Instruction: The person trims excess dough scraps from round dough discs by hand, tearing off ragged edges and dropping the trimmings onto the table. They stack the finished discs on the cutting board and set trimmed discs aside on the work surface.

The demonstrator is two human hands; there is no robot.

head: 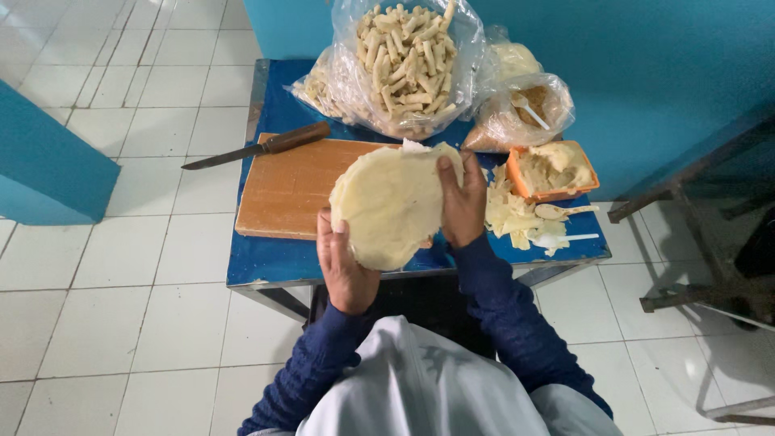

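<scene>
I hold a round, pale sheet of dough wrapper (393,203) up off the worktop (266,262), in the middle of the frame, so it hangs flat between both hands instead of sticking to anything. My left hand (345,270) is under its lower left edge, fingers spread behind the sheet and the thumb lying on top; my right hand (462,206) pinches the upper right rim, thumb in front, fingers behind. So the sheet lies across and above both hands, touching each.

Just beyond it, left of centre, is the wooden cutting board (286,190), with a wooden-handled knife (257,148) resting on its far edge, blade pointing toward the frame's left. At the top sits a clear bag of rolled sticks (408,60). To the right are an orange tub of filling (555,169), pale shreds (508,214) and a spoon (561,211), all within my right hand's reach.
</scene>
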